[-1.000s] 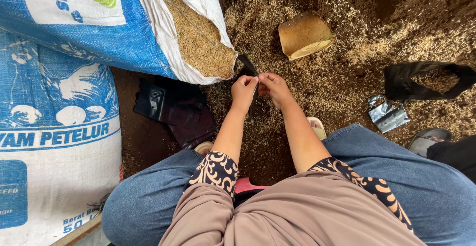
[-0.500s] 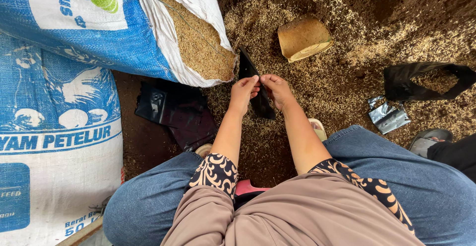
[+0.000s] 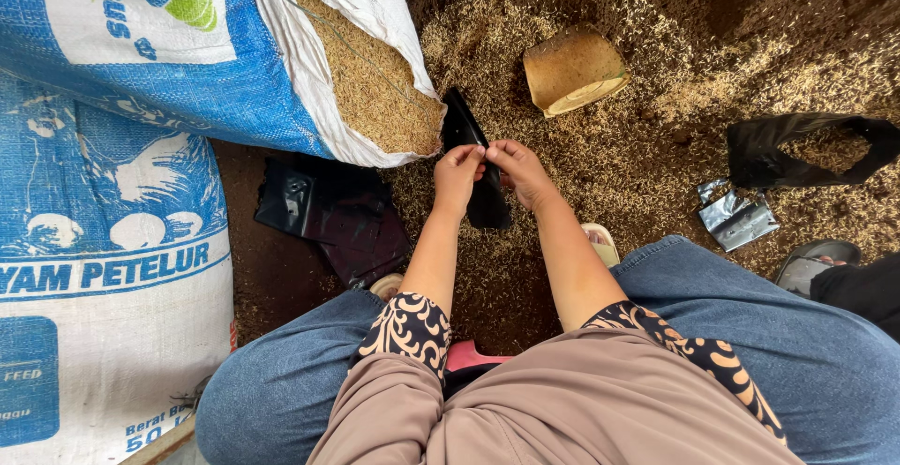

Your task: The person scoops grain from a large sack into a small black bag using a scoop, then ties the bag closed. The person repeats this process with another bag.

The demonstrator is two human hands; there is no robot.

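Black plastic, a small flat bag (image 3: 476, 160), is being pinched at its middle by both hands, and it is hanging between them just in front of the open mouth of the tilted feed sack (image 3: 216, 71). The left hand (image 3: 457, 176) is gripping it with thumb and fingers closed on the film; the right hand (image 3: 518, 171) is doing the same from the other side, so all fingertips are clamped on the bag. Compared with 1 second ago, when only a sliver showed above the knuckles, the bag is now showing far more of its length, above and below the hands, which suggests it is being pulled open. A stack of black bags (image 3: 333, 212) is lying on the soil, and a cut log piece (image 3: 572, 69) is resting among husks (image 3: 647, 146).
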